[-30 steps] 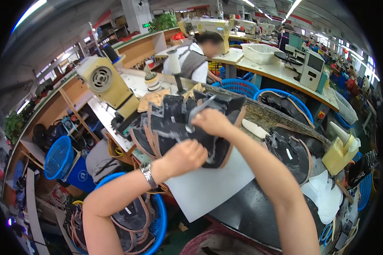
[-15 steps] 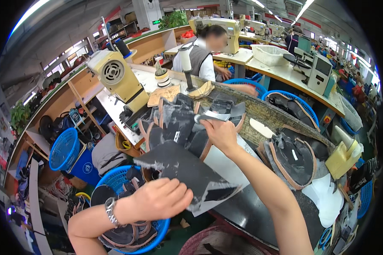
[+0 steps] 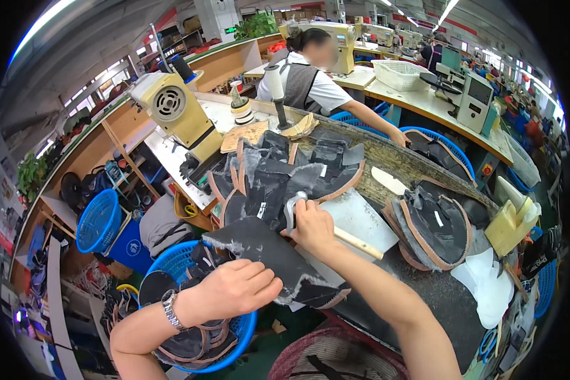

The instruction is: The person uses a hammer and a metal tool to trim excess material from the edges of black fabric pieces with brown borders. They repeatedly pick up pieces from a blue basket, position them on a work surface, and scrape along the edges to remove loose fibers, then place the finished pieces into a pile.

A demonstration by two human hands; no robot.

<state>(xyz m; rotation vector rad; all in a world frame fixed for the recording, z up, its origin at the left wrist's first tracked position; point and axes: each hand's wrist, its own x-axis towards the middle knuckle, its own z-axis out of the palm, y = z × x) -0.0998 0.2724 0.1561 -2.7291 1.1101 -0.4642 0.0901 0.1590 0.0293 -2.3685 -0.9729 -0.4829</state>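
My left hand (image 3: 231, 290) grips a flat dark shoe-upper piece (image 3: 269, 253) with a fuzzy pale edge, held over the near edge of the bench. My right hand (image 3: 311, 227) is closed around a hammer (image 3: 289, 210) with a metal head and a wooden handle that sticks out to the right. The hammer head touches the front of a stack of dark upper pieces with tan trim (image 3: 285, 171). A pale cutting slab (image 3: 361, 218) lies under my right hand.
A cream sewing-machine motor (image 3: 174, 111) stands at the left. A second heap of uppers (image 3: 434, 221) lies to the right, beside a yellow foam block (image 3: 513, 221). Blue baskets (image 3: 101, 218) sit on the floor. A person (image 3: 310, 76) works at the bench behind.
My left hand has pulled one dark piece off the stack, down and toward me. My right hand left the top of the stack and now grips the hammer at its front.
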